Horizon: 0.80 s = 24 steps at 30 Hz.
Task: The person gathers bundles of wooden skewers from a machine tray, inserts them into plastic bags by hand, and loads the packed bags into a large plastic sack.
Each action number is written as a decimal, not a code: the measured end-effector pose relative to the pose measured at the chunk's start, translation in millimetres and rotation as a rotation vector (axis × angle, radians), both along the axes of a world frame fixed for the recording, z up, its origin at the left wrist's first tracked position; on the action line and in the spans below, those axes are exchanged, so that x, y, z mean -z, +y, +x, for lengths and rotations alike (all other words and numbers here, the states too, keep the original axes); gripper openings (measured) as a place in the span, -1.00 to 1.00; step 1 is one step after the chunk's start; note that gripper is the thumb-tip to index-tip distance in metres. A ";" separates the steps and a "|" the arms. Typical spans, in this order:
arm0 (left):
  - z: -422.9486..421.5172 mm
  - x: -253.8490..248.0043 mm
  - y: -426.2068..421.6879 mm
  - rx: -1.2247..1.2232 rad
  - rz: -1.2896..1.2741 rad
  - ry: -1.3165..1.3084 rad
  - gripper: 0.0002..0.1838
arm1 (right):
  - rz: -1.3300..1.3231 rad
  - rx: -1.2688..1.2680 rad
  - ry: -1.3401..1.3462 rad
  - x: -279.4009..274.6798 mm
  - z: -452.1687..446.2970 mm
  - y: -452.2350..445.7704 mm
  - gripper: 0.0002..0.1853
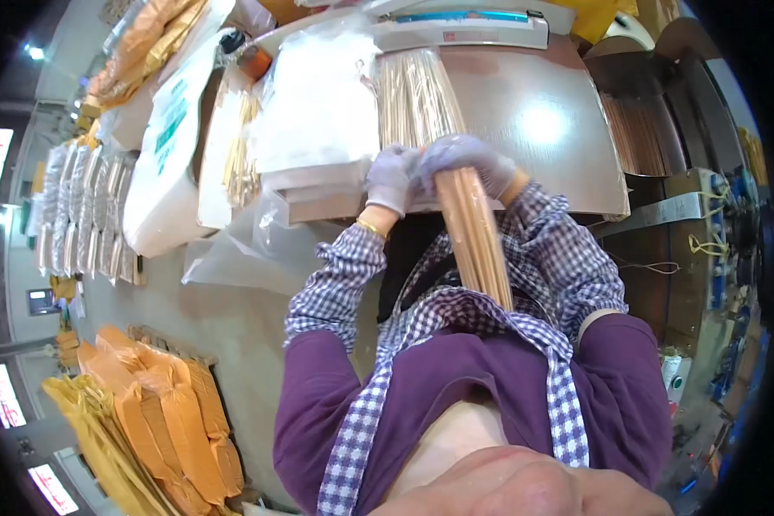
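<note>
A bundle of thin wooden sticks in clear plastic [477, 241] slants from the table's front edge down toward my chest. Around its upper end is my gloved right hand [466, 163], fingers closed. My gloved left hand [393, 179] touches the right one at the bundle's top, its fingers curled; what they hold, if anything, is hidden. Just beyond both hands, more wrapped sticks [417, 95] lie on the table [525, 129]. To their left is a stack of clear plastic bags [318, 112].
A sealing machine [464, 33] stands at the table's back. Loose sticks [242, 155] lie at the left, beside a white sack [168, 163]. A box of sticks [641, 133] is at the right. Orange sacks [168, 413] stand on the floor, lower left.
</note>
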<state>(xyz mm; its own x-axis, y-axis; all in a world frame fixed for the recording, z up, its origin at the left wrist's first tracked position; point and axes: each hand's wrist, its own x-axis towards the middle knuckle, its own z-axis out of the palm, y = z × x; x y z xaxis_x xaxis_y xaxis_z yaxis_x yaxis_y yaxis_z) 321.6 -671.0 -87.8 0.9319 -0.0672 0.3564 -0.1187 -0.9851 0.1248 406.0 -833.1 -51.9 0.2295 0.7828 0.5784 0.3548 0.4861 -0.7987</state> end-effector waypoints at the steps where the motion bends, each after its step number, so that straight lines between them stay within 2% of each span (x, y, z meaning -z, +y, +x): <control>1: 13.7 -1.7 7.4 -0.047 -0.623 0.103 -0.71 | -0.129 0.022 0.246 12.5 -2.9 8.8 -0.83; 2: 22.5 -0.6 12.4 -0.091 -1.247 0.220 -0.78 | -0.258 0.043 0.496 26.6 -5.3 15.6 -0.84; 3: 19.9 -21.0 3.4 -0.112 -1.218 0.163 -0.80 | -0.169 0.036 0.197 31.1 1.8 15.4 -0.79; 4: 14.1 -33.4 -8.2 -0.104 -1.217 0.161 -0.80 | -0.167 0.042 0.192 28.6 -0.8 10.0 -0.79; 6: 1.8 -45.2 -36.3 0.113 -1.358 -0.078 -0.82 | -0.357 0.217 0.959 21.4 -15.8 -3.6 -0.70; 7: -2.9 -45.2 -48.7 0.174 -1.262 -0.178 -0.87 | -0.185 0.361 0.725 28.3 -23.7 -7.5 -0.60; 8: -12.1 -45.5 -59.9 0.174 -1.251 -0.179 -0.83 | -0.192 0.366 0.733 33.5 -34.0 -20.2 -0.60; 9: -23.3 -55.6 -71.8 0.184 -1.234 -0.181 -0.83 | -0.248 0.523 0.404 33.8 -48.8 -36.4 -0.58; 10: -33.4 -40.5 -73.4 0.190 -1.027 -0.188 -0.86 | -0.302 0.661 0.062 32.7 -63.6 -50.5 -0.55; 11: -48.5 -39.3 -85.1 0.243 -1.169 -0.146 -0.88 | -0.318 0.703 0.251 31.1 -82.4 -61.7 -0.57; 12: -64.8 -38.7 -88.9 0.273 -1.027 -0.107 -0.90 | -0.336 0.739 0.442 31.0 -102.2 -73.1 -0.59; 13: -78.4 -27.8 -93.3 0.321 -0.962 -0.103 -0.91 | -0.440 0.744 0.328 35.4 -113.6 -92.0 -0.57; 14: -93.5 -23.1 -97.2 0.328 -1.027 -0.009 -0.92 | -0.537 0.746 0.211 38.2 -122.6 -107.1 -0.54; 15: -103.3 -24.6 -97.2 0.302 -1.064 0.101 -0.88 | -0.623 0.816 0.142 18.7 -131.4 -111.9 -0.54; 16: -109.8 -26.1 -96.6 0.278 -1.096 0.213 -0.85 | -0.692 0.902 0.114 13.8 -134.2 -113.4 -0.62; 17: -114.0 -18.7 -97.2 0.080 -1.327 0.514 -0.76 | -0.633 1.028 -0.072 10.0 -129.7 -107.5 -0.67; 18: -108.7 -15.6 -94.1 0.060 -1.366 0.612 -0.75 | -0.568 1.144 -0.257 8.1 -121.9 -99.3 -0.72; 20: -77.8 -30.0 -82.6 0.100 -1.684 0.766 -0.85 | -0.531 1.080 -0.426 10.6 -81.7 -83.1 -0.76; 22: -39.3 -72.8 -72.5 0.287 -1.628 0.604 -0.89 | -0.410 0.986 -0.534 -26.6 -33.6 -67.9 -0.75; 23: -22.0 -91.2 -62.2 0.341 -1.490 0.426 -0.90 | -0.357 1.092 -0.701 -45.8 -15.4 -59.1 -0.79; 24: -0.4 -121.5 -44.6 0.556 -1.213 0.167 -0.85 | -0.231 1.069 -0.849 -79.4 2.9 -53.4 -0.80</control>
